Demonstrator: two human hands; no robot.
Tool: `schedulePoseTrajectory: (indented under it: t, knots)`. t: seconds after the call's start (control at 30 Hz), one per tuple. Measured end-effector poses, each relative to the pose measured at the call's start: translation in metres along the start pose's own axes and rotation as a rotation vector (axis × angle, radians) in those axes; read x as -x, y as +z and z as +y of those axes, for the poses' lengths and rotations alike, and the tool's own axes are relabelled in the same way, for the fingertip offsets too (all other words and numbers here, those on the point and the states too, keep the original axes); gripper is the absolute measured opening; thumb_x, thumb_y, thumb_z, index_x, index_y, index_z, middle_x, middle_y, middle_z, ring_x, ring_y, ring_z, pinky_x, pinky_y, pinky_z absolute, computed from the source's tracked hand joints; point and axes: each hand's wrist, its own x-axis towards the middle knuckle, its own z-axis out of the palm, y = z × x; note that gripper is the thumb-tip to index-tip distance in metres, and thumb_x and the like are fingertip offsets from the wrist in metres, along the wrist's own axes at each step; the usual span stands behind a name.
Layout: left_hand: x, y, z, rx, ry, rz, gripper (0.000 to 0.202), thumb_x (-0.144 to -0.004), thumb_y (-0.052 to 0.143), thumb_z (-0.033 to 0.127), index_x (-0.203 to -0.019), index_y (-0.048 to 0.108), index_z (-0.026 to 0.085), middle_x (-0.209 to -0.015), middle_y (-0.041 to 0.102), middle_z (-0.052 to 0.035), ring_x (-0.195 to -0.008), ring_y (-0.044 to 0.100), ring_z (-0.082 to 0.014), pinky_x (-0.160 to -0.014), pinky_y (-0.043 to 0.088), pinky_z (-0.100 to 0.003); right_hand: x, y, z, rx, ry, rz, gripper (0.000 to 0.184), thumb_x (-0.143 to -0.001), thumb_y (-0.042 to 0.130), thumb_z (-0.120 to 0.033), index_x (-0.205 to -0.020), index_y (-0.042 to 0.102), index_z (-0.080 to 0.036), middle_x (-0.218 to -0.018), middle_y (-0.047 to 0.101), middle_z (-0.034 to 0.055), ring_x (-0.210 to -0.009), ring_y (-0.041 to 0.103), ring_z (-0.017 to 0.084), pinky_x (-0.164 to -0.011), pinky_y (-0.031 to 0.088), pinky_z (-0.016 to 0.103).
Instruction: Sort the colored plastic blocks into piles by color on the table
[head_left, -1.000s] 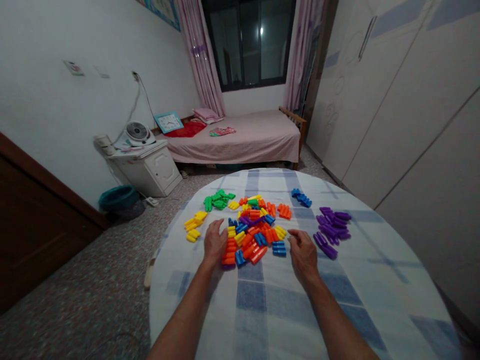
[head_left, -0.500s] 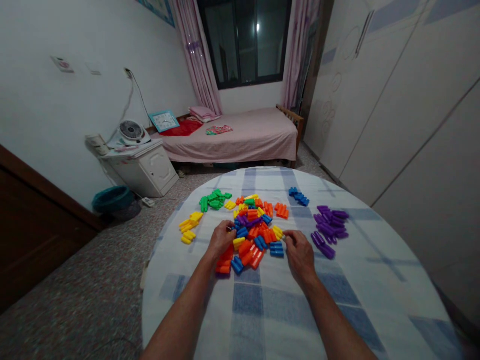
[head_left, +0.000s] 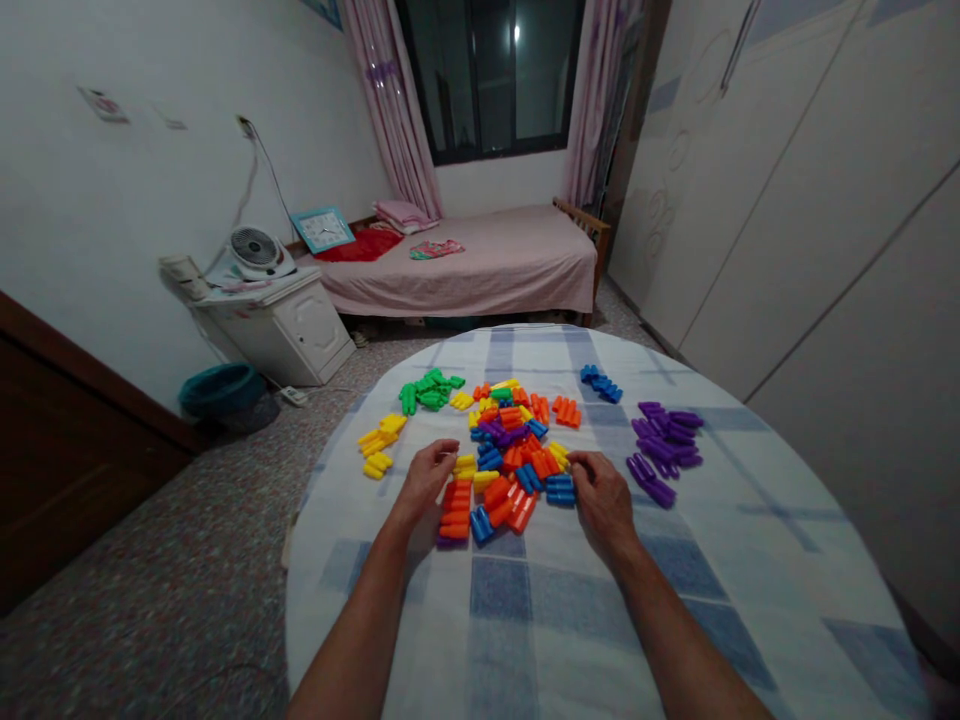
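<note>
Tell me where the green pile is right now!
In the head view, the green pile is on the left side of the table, toward the far edge, beyond the yellow pile and the left hand.

Bare hands on show, the left hand [head_left: 426, 482] and the right hand [head_left: 602, 497], and look at the knuckles [head_left: 606, 478] on that right one, soft ridges across the back! Down to the left wrist [head_left: 399, 520], narrow and bare, and the right wrist [head_left: 624, 550], just as plain. Here's the left forearm [head_left: 352, 620], uncovered, slim at the wrist and broadening toward the lower edge of view. The right forearm [head_left: 679, 625], bare too, fills out the same way! Fingernails? Too small to make out.
</note>
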Motion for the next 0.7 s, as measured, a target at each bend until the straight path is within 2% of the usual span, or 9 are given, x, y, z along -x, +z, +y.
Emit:
schedulePoseTrajectory:
  t: [0.17, 0.27, 0.37, 0.47, 0.57, 0.6, 0.7]
  knots:
    - [0.035, -0.019, 0.007, -0.243, 0.048, -0.065, 0.058, -0.067, 0.069, 0.04, -0.12, 0.06, 0.02, -0.117, 0.063, -0.0118, -0.103, 0.061, -0.0257, -0.086, 0.051, -0.038, 0.0, -0.001, -0.001, 0.002, 0.007, -0.002, 0.026, -0.082, 0.042, -0.03, -0.086, 0.064, -0.018, -0.09, 0.066, 0.006, -0.083, 0.059, 0.019, -0.076, 0.041, 0.031]
    - [0.059, -0.015, 0.01, -0.429, 0.124, -0.124, 0.062, -0.063, 0.073, 0.04, -0.12, 0.06, 0.02, -0.126, 0.058, -0.0115, -0.117, 0.054, -0.0292, -0.098, 0.045, -0.042, 0.0, 0.0, -0.002, 0.001, 0.007, 0.004, 0.027, -0.081, 0.041, -0.03, -0.086, 0.065, -0.018, -0.09, 0.066, 0.006, -0.083, 0.059, 0.019, -0.076, 0.042, 0.031]
    - [0.075, -0.004, 0.012, -0.552, 0.157, -0.104, 0.056, -0.064, 0.073, 0.035, -0.117, 0.062, 0.019, -0.125, 0.058, -0.0119, -0.119, 0.051, -0.0298, -0.102, 0.04, -0.044, 0.001, 0.0, -0.002, 0.002, 0.006, 0.004, 0.027, -0.081, 0.041, -0.03, -0.087, 0.065, -0.018, -0.09, 0.066, 0.0059, -0.084, 0.059, 0.019, -0.077, 0.042, 0.031]
    - [0.081, 0.002, 0.013, -0.555, 0.177, -0.084, 0.05, -0.068, 0.07, 0.032, -0.116, 0.062, 0.019, -0.116, 0.06, -0.0111, -0.111, 0.055, -0.0267, -0.097, 0.044, -0.042, 0.0, 0.0, -0.002, 0.004, 0.013, -0.002, 0.028, -0.08, 0.041, -0.03, -0.087, 0.065, -0.018, -0.09, 0.066, 0.0062, -0.084, 0.059, 0.02, -0.078, 0.042, 0.032]
    - [0.081, -0.002, 0.013, -0.48, 0.22, -0.175, 0.042, -0.074, 0.067, 0.036, -0.113, 0.063, 0.021, -0.108, 0.062, -0.008, -0.101, 0.059, -0.0227, -0.091, 0.048, -0.038, 0.0, 0.0, -0.001, 0.007, 0.014, -0.001, 0.029, -0.08, 0.04, -0.03, -0.087, 0.065, -0.018, -0.09, 0.066, 0.006, -0.084, 0.059, 0.019, -0.078, 0.042, 0.032]
    - [0.079, -0.003, 0.013, -0.449, 0.221, -0.171, 0.039, -0.077, 0.064, 0.039, -0.111, 0.063, 0.022, -0.108, 0.062, -0.0078, -0.1, 0.059, -0.0217, -0.089, 0.049, -0.037, 0.0, 0.0, -0.001, 0.008, 0.014, -0.001, 0.029, -0.08, 0.04, -0.03, -0.087, 0.065, -0.018, -0.09, 0.066, 0.006, -0.084, 0.059, 0.019, -0.077, 0.042, 0.032]
    - [0.068, -0.005, 0.015, -0.413, 0.213, -0.012, 0.04, -0.08, 0.059, 0.042, -0.114, 0.06, 0.019, -0.122, 0.056, -0.0113, -0.114, 0.054, -0.0235, -0.095, 0.047, -0.039, 0.0, 0.0, 0.001, 0.006, 0.012, -0.001, 0.029, -0.08, 0.04, -0.03, -0.087, 0.065, -0.018, -0.091, 0.066, 0.0058, -0.085, 0.06, 0.019, -0.078, 0.042, 0.032]
